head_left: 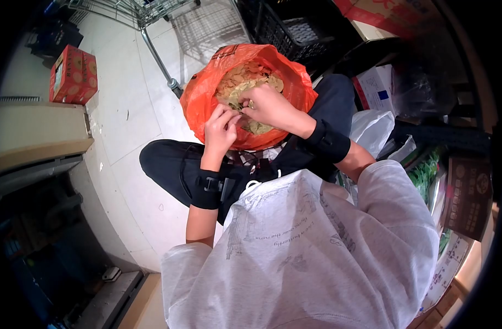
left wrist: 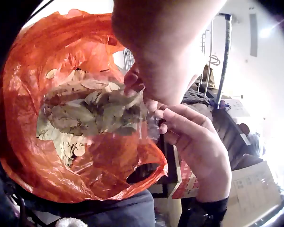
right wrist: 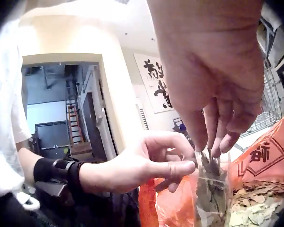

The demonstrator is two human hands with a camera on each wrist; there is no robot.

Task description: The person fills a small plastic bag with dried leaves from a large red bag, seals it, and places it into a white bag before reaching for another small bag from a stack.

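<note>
An orange plastic bag (head_left: 199,104) stands open between the person's legs, heaped with dried leaves (head_left: 234,79) that look like bay leaves. Over it is a narrow clear plastic bag (left wrist: 87,113) packed with the same greenish-brown leaves. The left hand (head_left: 221,131) pinches the rim of the clear bag between thumb and forefinger, as the right wrist view shows. From above, the right hand (head_left: 270,107) reaches down to the bag's mouth, its fingers and thumb pinching leaf tips there. Both hands nearly meet at that mouth.
A wire shopping trolley (head_left: 147,19) and a black plastic crate (head_left: 297,35) stand beyond the orange bag. A red carton (head_left: 74,75) sits on the tiled floor to the left. White plastic bags (head_left: 374,129) and boxes crowd the right side, near the knee.
</note>
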